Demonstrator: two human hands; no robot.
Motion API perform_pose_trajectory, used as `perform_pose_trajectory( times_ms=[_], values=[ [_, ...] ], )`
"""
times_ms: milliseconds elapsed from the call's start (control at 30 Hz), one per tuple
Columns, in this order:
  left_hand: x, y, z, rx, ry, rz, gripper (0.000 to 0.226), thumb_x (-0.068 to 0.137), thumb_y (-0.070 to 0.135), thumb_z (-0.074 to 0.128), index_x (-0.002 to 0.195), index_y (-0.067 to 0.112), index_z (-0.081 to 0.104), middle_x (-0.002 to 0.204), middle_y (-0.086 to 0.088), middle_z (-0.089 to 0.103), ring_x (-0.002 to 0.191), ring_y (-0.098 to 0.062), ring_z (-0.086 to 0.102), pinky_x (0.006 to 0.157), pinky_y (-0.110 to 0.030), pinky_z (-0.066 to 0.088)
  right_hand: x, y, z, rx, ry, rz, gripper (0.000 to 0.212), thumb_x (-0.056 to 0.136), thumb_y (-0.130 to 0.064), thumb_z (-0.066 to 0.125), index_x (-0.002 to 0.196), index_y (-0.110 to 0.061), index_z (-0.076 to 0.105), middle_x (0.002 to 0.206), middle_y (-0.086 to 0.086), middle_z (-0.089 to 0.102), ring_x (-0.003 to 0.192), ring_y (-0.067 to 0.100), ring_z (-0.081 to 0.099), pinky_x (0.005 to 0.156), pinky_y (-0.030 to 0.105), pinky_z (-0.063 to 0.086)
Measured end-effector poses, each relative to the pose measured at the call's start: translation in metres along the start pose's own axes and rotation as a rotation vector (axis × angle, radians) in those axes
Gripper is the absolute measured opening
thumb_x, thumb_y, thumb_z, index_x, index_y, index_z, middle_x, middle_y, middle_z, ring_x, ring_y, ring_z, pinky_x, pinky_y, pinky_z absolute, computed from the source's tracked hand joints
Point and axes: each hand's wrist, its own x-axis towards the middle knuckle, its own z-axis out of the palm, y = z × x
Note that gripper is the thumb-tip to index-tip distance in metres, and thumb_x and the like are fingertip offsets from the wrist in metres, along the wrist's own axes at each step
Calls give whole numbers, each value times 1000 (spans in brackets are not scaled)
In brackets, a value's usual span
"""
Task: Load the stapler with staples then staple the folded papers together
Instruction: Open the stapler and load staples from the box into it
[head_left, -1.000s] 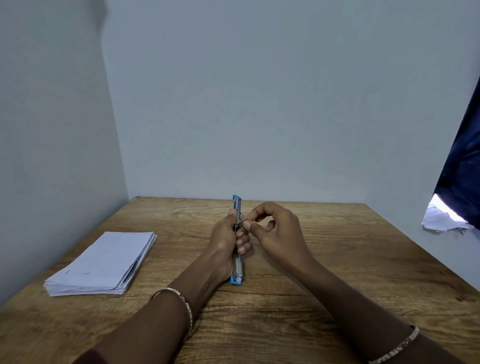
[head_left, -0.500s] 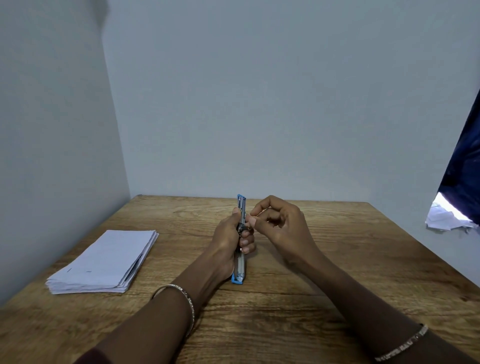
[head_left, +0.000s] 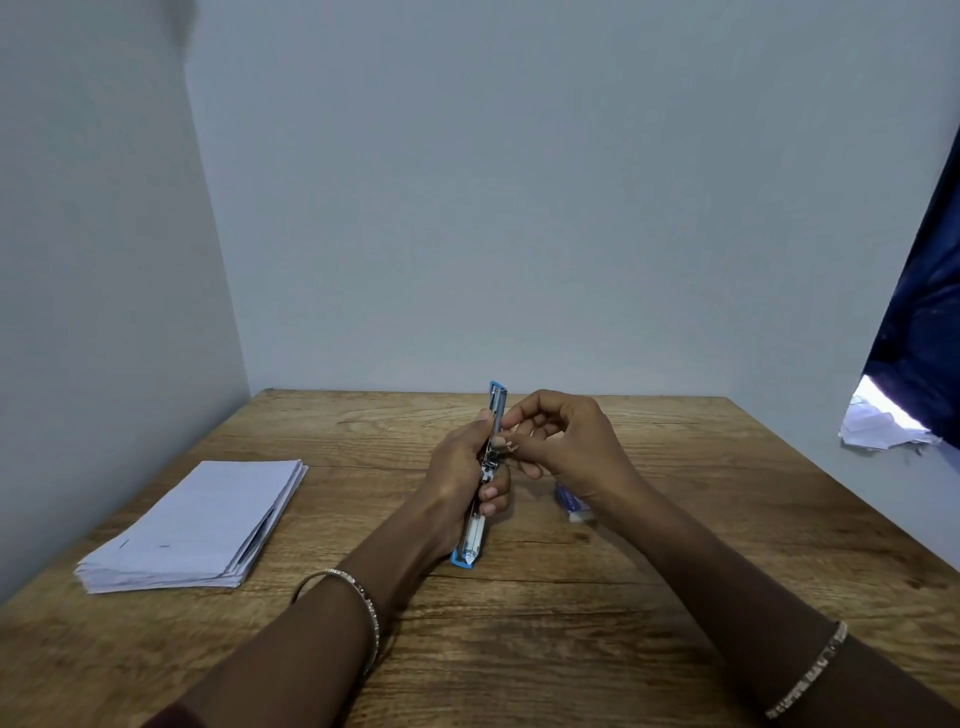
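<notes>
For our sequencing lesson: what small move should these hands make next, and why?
Probably the right hand should press its pinch into the open stapler: the left hand holds it unfolded, the pinch sits at its middle, and the papers lie aside.

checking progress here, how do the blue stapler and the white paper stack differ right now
The blue metal stapler is opened out and gripped by the left hand, the right hand pinching at its middle; the stack of folded white papers lies flat, untouched. The stapler is slim, the stack broad.
</notes>
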Motion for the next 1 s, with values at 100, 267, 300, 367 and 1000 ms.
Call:
perform_pose_trajectory(
  times_ms=[100,267,300,367,1000],
  values=[
    [-2,1,0,35,-15,9,41,109,32,29,105,3,57,45,-11,61,25,-8,31,31,-12,29,-1,-5,-1,-47,-15,40,16,77,2,82,88,-5,73,65,5,62,40,6,52,46,20,46],
    [-2,-1,2,55,2,16,34,109,30,30,101,4,52,34,1,40,23,-9,28,32,-11,26,-1,-6,3,-164,31,38,17,73,-3,86,86,-7,77,67,3,63,48,0,50,50,15,45],
    [-1,-2,3,56,12,19,33,108,29,31,101,5,52,35,1,38,24,-9,28,32,-11,26,-1,-6,3,-196,36,27,17,72,-4,87,86,-8,77,66,1,64,48,-3,50,50,13,44],
    [-1,-2,3,61,23,25,29,108,27,32,104,6,52,37,1,37,24,-9,29,33,-12,26,-2,-6,3,-249,33,0,14,71,-7,87,83,-9,78,64,-3,65,47,-6,51,50,8,41],
    [-3,-2,1,58,-7,-46,32,107,29,32,105,6,54,36,-5,32,25,-14,26,33,-15,24,3,-3,-7,-385,-218,-100,8,85,-12,78,79,-15,73,70,-5,65,59,1,50,60,22,43]
  ],
)
